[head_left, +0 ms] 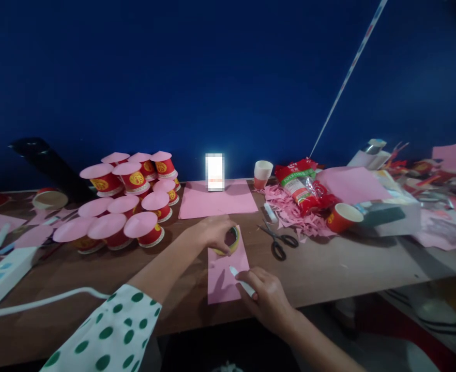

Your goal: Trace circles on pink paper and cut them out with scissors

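My left hand (217,233) is closed around a yellow roll of tape (233,243), which is tilted on its edge over the far part of a pink paper sheet (224,284). Between the fingers of my right hand (264,292) is a white marker (245,287), its tip pointing up and left above the same sheet. To the right of the sheet lie black-handled scissors (277,243), their blades apart. Behind my left hand is a stack of larger pink paper (197,199).
Red paper cups topped with pink discs (109,225) crowd the left side. A white power strip (9,276) and its cable lie nearer. At right are pink scraps (286,209), a red bag (301,188), a red cup (342,217) and a white-and-red cup (262,173).
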### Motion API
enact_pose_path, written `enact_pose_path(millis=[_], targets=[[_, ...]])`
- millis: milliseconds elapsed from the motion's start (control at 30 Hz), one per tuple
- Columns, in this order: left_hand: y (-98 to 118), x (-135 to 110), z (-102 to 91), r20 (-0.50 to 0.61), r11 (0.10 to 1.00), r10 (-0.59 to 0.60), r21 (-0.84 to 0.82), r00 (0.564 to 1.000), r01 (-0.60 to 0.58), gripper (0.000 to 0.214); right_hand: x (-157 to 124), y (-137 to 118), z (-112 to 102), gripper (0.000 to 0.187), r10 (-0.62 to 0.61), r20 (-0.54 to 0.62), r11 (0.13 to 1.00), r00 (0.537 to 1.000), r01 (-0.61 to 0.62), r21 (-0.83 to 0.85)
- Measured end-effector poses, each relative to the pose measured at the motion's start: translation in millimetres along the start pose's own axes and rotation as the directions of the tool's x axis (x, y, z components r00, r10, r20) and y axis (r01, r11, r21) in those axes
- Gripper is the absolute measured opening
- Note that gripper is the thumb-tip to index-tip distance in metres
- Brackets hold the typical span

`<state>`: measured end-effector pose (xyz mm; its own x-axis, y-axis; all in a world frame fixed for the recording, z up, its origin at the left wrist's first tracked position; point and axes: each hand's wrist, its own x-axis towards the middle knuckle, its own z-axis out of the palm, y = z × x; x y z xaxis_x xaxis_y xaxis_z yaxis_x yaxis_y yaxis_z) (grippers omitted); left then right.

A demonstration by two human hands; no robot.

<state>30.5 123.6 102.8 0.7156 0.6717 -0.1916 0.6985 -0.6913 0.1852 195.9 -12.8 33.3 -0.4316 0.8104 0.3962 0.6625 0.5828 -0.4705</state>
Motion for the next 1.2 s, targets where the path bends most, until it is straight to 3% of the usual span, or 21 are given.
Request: enact_pose_path(millis=[167, 300, 433, 533, 633, 800, 1200], targets=[[-5.8, 4.1, 7.7, -0.03, 1.0, 0.003, -0.014, 1.0, -0.003, 0.052, -19.8, 6.0, -6.0, 0.014, 0.061, -0.091, 0.997, 0.994, -0.057, 0.043], [-12.4, 0.9, 3.9, -0.121, 0.997, -0.016, -0.076, 0.992, 0.007, 0.058, -32.2, 8.6, -16.2, 0.013, 0.1, -0.172, 0.989, 0.98, -0.079, 0.126], [-10.9, -16.6, -13.2, -0.257, 0.983, -0.051, -0.185, 0.965, 0.003, 0.056, -40.5, 9.4, -28.7, 0.014, 0.138, -0.228, 0.983, 0.964, -0.105, 0.151], [2.0, -38.4, -16.7, -0.355, 0.971, -0.108, -0.236, 0.929, 0.022, 0.056, -43.5, 10.9, -37.7, 0.014, 0.161, -0.271, 0.981, 0.949, -0.124, 0.149], [21.9, -60.9, -1.4, -0.371, 0.961, -0.162, -0.268, 0.915, 0.062, 0.067, -45.1, 14.5, -44.1, 0.014, 0.197, -0.312, 0.976, 0.929, -0.156, 0.15], [51.0, -84.1, 38.1, -0.384, 0.958, -0.162, -0.284, 0.909, 0.05, 0.065, -45.8, 20.7, -46.7, 0.014, 0.266, -0.357, 0.962, 0.895, -0.223, 0.157], [61.7, -76.8, 67.8, -0.481, 0.943, -0.186, -0.332, 0.857, 0.018, 0.078, -40.8, 24.7, -36.7, 0.014, 0.281, -0.335, 0.957, 0.899, -0.237, 0.167]])
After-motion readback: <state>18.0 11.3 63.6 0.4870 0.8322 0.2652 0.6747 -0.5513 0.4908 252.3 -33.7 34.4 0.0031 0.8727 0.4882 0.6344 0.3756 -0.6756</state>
